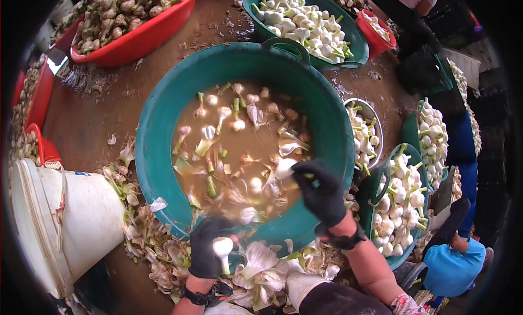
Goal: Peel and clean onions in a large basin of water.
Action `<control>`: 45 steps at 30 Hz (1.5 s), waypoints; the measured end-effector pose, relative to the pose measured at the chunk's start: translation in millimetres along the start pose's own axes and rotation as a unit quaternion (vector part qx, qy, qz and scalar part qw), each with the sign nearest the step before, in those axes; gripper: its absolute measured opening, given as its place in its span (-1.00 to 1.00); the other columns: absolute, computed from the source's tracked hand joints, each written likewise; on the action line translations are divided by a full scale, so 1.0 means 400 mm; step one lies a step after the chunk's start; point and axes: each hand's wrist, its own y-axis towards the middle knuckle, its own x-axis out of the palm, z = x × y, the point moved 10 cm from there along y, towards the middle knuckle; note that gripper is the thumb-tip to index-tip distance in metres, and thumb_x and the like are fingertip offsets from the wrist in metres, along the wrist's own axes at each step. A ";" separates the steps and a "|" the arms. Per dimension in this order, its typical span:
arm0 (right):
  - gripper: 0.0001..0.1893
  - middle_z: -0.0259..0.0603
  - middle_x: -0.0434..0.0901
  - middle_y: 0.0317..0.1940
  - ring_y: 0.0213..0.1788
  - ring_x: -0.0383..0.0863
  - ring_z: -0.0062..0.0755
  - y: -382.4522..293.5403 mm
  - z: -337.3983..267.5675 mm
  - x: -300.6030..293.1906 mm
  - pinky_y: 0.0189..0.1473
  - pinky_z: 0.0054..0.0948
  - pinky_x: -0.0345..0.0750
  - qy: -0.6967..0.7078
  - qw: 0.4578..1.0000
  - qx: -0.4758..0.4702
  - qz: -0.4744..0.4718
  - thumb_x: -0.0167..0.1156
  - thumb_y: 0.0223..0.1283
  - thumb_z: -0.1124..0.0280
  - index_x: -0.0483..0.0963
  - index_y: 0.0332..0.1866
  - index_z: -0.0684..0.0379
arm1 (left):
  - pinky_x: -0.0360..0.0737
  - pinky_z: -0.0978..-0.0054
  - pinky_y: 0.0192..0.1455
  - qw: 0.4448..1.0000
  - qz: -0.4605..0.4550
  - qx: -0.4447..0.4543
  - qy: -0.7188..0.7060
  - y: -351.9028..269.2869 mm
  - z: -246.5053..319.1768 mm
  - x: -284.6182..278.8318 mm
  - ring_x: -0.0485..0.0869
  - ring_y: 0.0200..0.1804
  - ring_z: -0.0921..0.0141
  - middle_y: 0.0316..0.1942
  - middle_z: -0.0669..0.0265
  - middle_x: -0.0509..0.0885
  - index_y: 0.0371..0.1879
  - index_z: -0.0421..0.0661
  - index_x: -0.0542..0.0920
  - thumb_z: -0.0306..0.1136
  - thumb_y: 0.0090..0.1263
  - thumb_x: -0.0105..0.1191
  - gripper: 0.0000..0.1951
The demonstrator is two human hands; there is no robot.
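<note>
Black gloves cover both my hands. My left hand (208, 243), at the near rim of a large green tub (157, 123), is shut on a clean white garlic bulb (223, 247), its cut stem pointing down toward me. Over the tub's right side, my right hand (322, 192) has its fingers curled, with a second white garlic bulb (285, 168) at the fingertips. A bit of green shows between those fingers. Brown, cloudy water (241, 151) in the tub carries several floating bulbs, cut stems and loose skins.
Peeled skins (261, 270) heap against the tub's near side. A white bucket (81, 217) lies tipped at left. Unpeeled garlic fills a red basin (135, 41). Clean bulbs fill a green basin (253, 17), a metal bowl (378, 131) and a green tub (367, 217). A person (453, 266) is at right.
</note>
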 end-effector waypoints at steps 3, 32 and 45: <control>-0.83 -0.12 0.62 -0.39 -0.38 0.67 -0.27 0.076 0.067 -0.242 -0.33 -0.41 0.55 -0.223 0.968 -0.019 0.116 0.27 0.05 0.61 0.59 -0.23 0.16 | 0.67 0.43 -0.34 0.993 -0.017 0.062 0.097 0.001 0.016 0.013 0.66 -0.36 0.38 -0.35 0.16 0.65 -0.20 -0.23 0.56 -0.19 0.43 -0.13 -0.67; -0.57 -0.10 0.59 0.02 -0.18 0.64 -0.46 0.227 0.100 -0.075 -0.09 -0.49 0.60 0.536 0.807 0.247 -0.018 0.03 0.40 0.24 0.35 0.26 0.25 | 0.60 0.40 0.06 0.999 -0.039 -0.010 -0.016 0.009 -0.035 0.040 0.62 0.02 0.36 -0.01 0.16 0.60 0.07 -0.31 0.49 -0.36 0.50 -0.11 -0.69; -0.10 0.11 0.15 0.40 0.35 0.25 0.18 0.017 0.305 0.292 0.29 -0.11 0.35 -0.174 0.930 0.108 -0.304 0.38 -0.10 -0.07 0.22 0.39 0.02 | 0.61 0.46 -0.04 0.999 0.003 -0.031 -0.027 0.004 -0.037 0.008 0.66 -0.12 0.42 -0.13 0.22 0.65 -0.07 -0.29 0.56 -0.35 0.49 -0.10 -0.74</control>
